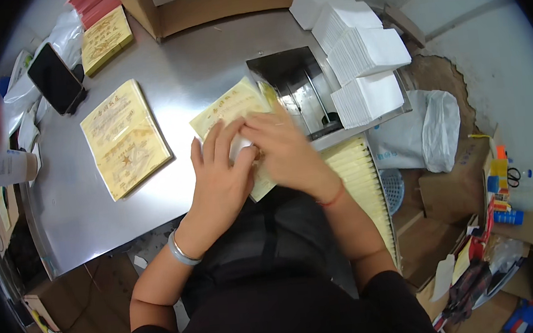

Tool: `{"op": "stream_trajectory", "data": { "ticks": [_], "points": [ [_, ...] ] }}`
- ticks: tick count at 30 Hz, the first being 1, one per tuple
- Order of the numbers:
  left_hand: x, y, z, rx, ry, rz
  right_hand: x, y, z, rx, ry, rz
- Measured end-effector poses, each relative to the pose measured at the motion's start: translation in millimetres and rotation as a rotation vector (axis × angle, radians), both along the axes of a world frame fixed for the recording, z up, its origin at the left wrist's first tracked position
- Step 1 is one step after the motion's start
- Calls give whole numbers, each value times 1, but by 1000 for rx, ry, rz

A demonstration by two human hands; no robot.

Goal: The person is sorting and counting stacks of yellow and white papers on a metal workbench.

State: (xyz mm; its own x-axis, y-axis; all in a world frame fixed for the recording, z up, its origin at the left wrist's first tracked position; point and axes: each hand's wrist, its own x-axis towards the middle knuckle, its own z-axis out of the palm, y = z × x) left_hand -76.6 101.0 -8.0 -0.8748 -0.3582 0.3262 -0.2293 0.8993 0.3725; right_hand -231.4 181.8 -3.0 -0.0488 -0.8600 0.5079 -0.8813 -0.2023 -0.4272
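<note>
A flat yellow printed packet (pixel 226 106) lies at a slant near the front edge of the metal table, under both hands. My left hand (pixel 219 170) is closed on it with bent fingers and thumb, a silver bangle round its wrist. Against the packet's right side is my right hand (pixel 290 151), its fingers smeared by motion, a red cord at its wrist. Between the hands shows a bit of white, too covered to name. To the left lies a stack of similar yellow packets (pixel 126 137).
White folded paper stacks (pixel 364 50) stand beside a dark open metal box (pixel 290 79) on the right. A yellow bundle (pixel 106 41), a phone (pixel 54 77) on a stand and a cup (pixel 16 168) are at the left. Ridged yellow sheets (pixel 358 187) lie below the box, right of my lap.
</note>
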Motion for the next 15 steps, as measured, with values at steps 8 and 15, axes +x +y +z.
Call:
{"op": "stream_trajectory", "data": {
  "ticks": [8,15],
  "points": [
    [-17,-23,11,-160,-202,76,-59,61,16,-57,185,-865],
    [-30,-21,22,-196,-286,52,-91,85,26,-8,104,-735]
  ]
}}
